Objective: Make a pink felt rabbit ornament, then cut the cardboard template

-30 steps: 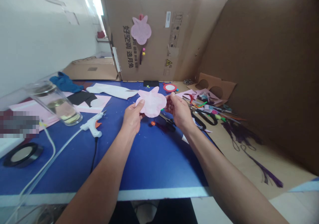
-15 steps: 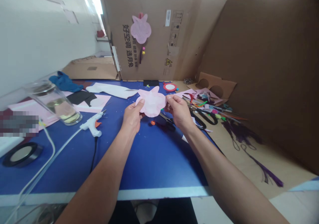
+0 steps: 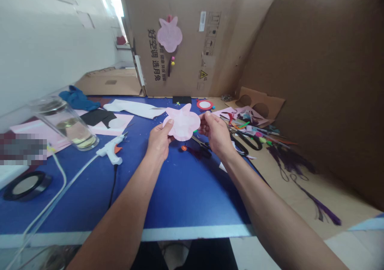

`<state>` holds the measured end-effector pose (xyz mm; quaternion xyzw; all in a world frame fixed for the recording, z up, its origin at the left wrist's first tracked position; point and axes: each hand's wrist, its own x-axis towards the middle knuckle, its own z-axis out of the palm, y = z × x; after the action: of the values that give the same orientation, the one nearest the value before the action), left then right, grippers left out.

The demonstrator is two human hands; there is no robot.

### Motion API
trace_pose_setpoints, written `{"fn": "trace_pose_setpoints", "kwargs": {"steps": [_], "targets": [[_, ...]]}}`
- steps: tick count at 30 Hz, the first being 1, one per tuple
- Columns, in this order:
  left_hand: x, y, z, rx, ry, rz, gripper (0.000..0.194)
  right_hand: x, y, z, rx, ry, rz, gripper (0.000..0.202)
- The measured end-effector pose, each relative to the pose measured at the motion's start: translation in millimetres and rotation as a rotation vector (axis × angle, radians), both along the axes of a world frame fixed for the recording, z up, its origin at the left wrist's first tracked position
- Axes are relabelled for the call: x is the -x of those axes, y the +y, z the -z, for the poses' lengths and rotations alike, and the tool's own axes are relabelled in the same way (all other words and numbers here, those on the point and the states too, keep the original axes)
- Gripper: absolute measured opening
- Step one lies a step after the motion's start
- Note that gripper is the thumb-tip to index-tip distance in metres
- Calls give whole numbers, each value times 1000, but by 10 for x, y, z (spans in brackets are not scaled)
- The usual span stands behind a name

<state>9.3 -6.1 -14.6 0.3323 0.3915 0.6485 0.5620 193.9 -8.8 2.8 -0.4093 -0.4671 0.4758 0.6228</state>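
My left hand (image 3: 159,141) pinches the left edge of a pink flower-shaped cutout (image 3: 181,122) with two pointed tips on top, thumb on its face. The cutout is held up over the blue table. At its right edge is my right hand (image 3: 216,133), thumb lifted off the edge and fingers loosely curled beside it; whether those fingers still touch it is hard to see. An orange bead (image 3: 184,148) shows just below the cutout. Scissors (image 3: 204,145) lie under my right hand, partly hidden.
A similar pink cutout (image 3: 169,36) hangs on the cardboard wall (image 3: 222,70) in front. To the left are a white glue gun (image 3: 111,149), a glass jar (image 3: 67,124) and a tape roll (image 3: 27,185). Black-handled scissors (image 3: 252,140), pink scraps and purple tassels (image 3: 324,208) lie right.
My right thumb has lifted from the cutout's right edge, and that hand has shifted slightly right. My left hand and the cutout stay nearly where they were.
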Motion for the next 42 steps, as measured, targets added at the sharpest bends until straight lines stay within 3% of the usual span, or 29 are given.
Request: {"fn": "trace_pose_setpoints", "kwargs": {"steps": [10, 19, 28, 42], "targets": [[-3, 14, 2, -4, -6, -25, 47, 7, -11, 7, -101, -146, 17, 33], [10, 25, -2, -11, -11, -50, 42, -64, 38, 49, -1, -54, 176, 48], [-52, -37, 4, -24, 40, 30, 50, -6, 7, 25, -63, -118, 3, 43], [-25, -56, -44, -62, 59, 76, 45, 3, 30, 38, -34, -111, -22, 33]]}}
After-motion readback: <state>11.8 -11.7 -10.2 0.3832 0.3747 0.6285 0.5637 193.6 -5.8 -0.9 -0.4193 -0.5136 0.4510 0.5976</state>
